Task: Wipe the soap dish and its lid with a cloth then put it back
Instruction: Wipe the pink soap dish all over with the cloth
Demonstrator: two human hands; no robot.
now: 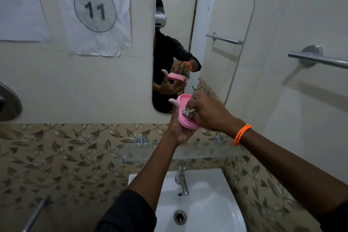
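A pink oval soap dish (183, 118) rests in the palm of my left hand (178, 130), held up in front of the mirror. It looks closed, with its flat lid side facing me. My right hand (209, 115) presses a small grey-white cloth (189, 112) against the dish's top surface, fingers bunched around the cloth. An orange bead bracelet (242, 134) circles my right wrist. Most of the cloth is hidden under my fingers.
A glass shelf (169, 153) on chrome brackets sits below my hands, above a white sink (207, 203) with a chrome tap (182, 181). The wall mirror (203, 39) is ahead; a towel rail (318, 59) is on the right wall. Paper signs hang at upper left.
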